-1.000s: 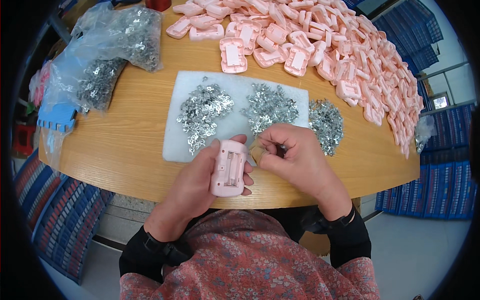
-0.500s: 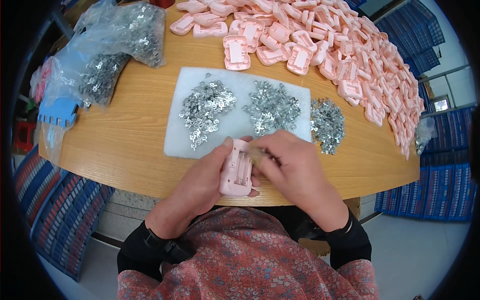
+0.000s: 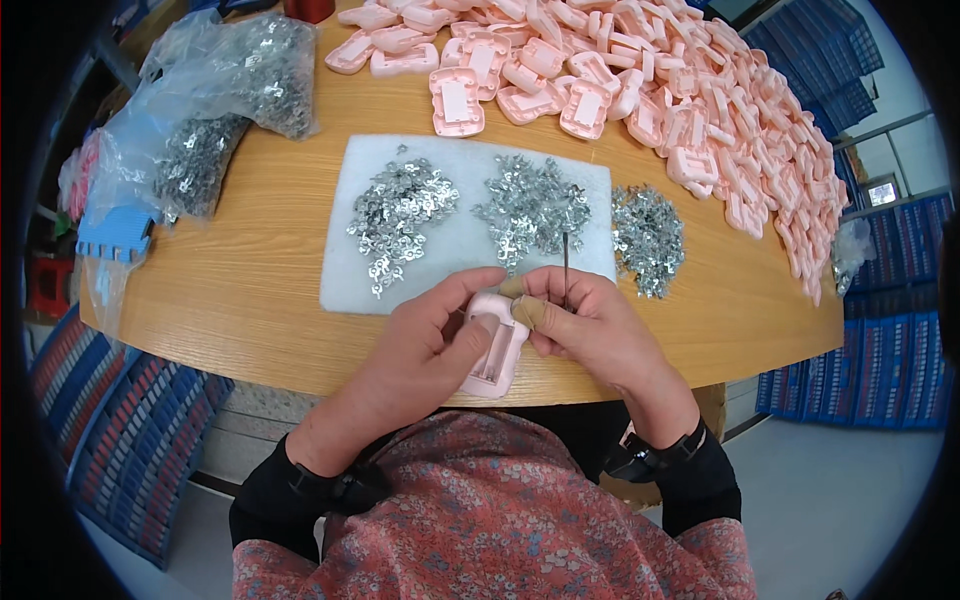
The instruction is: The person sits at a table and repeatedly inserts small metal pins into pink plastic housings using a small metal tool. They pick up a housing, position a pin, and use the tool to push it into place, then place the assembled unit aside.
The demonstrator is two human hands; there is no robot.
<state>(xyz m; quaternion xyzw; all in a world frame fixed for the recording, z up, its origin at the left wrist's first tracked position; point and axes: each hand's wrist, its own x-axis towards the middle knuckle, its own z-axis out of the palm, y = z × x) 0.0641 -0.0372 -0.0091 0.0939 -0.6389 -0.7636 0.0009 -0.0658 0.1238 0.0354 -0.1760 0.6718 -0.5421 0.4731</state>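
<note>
Housing of pink plastic point(image 3: 506, 352) is gripped by my left hand point(image 3: 425, 335) at the bench's point(image 3: 270, 335) near edge, while my right hand point(image 3: 592, 325), closed around thin rod point(image 3: 566, 258), apparently works at housing's top, needing steady support next.

1 wide fisheye view, from the wearer's head, facing down and forward, near above the table point(image 3: 250, 270)

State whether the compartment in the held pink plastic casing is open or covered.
Open: the pink plastic casing shows its long recess uncovered, though the left thumb hides part.
</note>
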